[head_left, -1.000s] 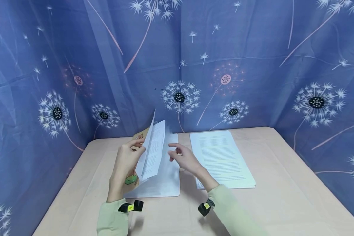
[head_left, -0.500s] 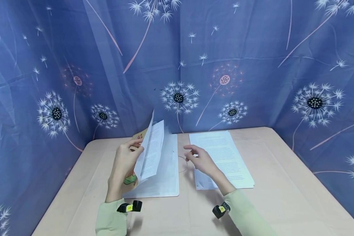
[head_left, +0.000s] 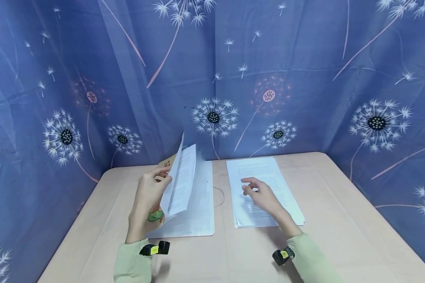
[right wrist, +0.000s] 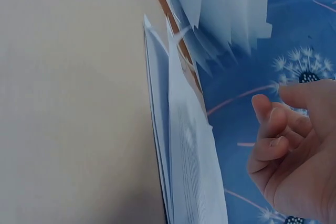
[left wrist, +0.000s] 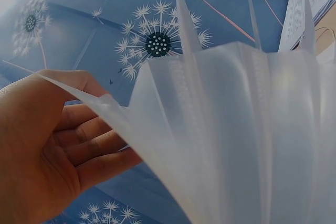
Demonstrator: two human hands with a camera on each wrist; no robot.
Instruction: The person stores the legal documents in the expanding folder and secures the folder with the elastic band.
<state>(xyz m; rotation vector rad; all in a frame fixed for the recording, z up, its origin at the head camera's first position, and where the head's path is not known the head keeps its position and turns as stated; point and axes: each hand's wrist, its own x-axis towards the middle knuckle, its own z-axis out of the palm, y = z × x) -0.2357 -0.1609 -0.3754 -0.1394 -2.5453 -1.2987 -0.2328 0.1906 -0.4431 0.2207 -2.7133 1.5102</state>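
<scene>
In the head view, an expanding file folder (head_left: 200,212) with translucent pockets lies opened on the left of the table. My left hand (head_left: 149,192) pinches the edge of a clear pocket divider and holds it raised; in the left wrist view the pockets (left wrist: 226,129) fan out from it. A printed sheet (head_left: 184,177) stands tilted within the folder. My right hand (head_left: 263,195), fingers loosely bent and holding nothing, hovers over a stack of printed paper (head_left: 256,171). The right wrist view shows that hand (right wrist: 299,156) apart from the sheets (right wrist: 191,156).
A thin elastic cord loop (head_left: 219,196) lies between folder and stack. The folder's cartoon-printed cover (head_left: 156,216) is partly hidden by my left hand. A blue dandelion-patterned curtain (head_left: 170,110) surrounds the pale table (head_left: 212,259).
My right hand has moved right, from beside the folder's pockets to above the paper stack. The cord loop has come into sight. My left hand keeps its pinch, almost unmoved.
</scene>
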